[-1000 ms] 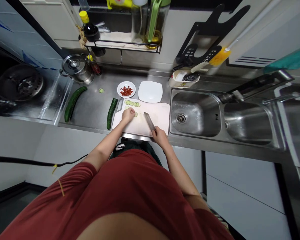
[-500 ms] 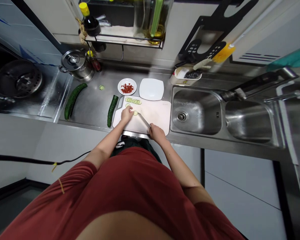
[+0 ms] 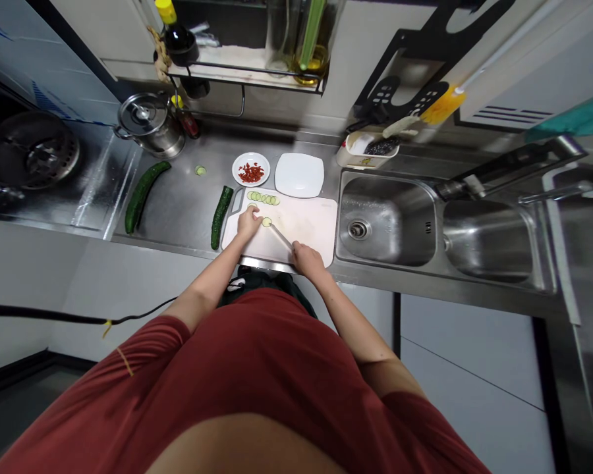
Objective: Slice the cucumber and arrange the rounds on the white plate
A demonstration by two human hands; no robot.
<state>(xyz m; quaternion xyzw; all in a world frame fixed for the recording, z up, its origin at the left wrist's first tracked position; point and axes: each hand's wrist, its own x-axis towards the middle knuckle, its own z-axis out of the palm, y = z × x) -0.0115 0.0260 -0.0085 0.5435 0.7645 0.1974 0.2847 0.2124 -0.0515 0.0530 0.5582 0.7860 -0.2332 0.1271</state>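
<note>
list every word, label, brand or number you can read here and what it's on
No text is readable.
Board: faint mark near its far right corner, too small to read.
Caddy: small print on its front, too small to make out.
Wall panel: blue marks, no legible letters.

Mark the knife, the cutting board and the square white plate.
Knife [image 3: 281, 237], head view: middle of the blade.
Cutting board [image 3: 310, 225], head view: bare right-hand part.
Square white plate [image 3: 299, 175], head view: its middle.

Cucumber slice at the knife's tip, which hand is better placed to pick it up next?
Left, most likely: the left hand is just beside that slice, while the right hand sits farther away, gripping the knife.
</note>
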